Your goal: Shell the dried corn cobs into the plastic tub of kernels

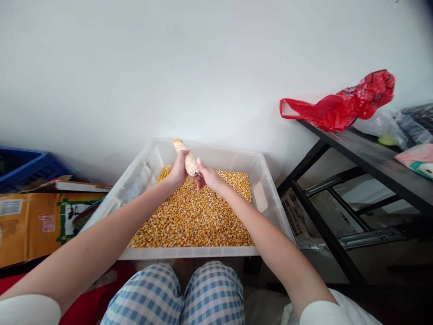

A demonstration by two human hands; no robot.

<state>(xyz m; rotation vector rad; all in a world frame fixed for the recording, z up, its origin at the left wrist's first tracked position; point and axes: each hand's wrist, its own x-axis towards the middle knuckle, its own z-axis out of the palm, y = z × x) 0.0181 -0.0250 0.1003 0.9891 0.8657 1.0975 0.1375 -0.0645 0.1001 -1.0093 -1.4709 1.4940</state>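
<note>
Pale, nearly bare corn cob [187,156] is held in the air above a translucent plastic bin [192,253], by two hands which come from the two lower sides of the view. It is tilted: the upper end leans to the left and away from the person, and the lower end lies between the hands. At this upper end some yellow kernels sit on the cob.

Left forearm is stretched forward and inward, almost straight, and the left hand [180,169] is closed around the cob from its left side, with the thumb laid across the top. Right forearm reaches in a slant from the lower right; the right hand [208,177] is at the lower end of the cob, its thumb raised and pointing upward beside it, its fingers curled underneath. How firmly this right hand presses, I cannot tell.

Below both hands, loose kernels [199,221] of yellow and whitish colour cover the bottom of the bin. Just behind the left hand, a yellow cob [164,172] lies partly hidden. The person's knees, in blue checked trousers [216,293], are near the front rim.
</note>
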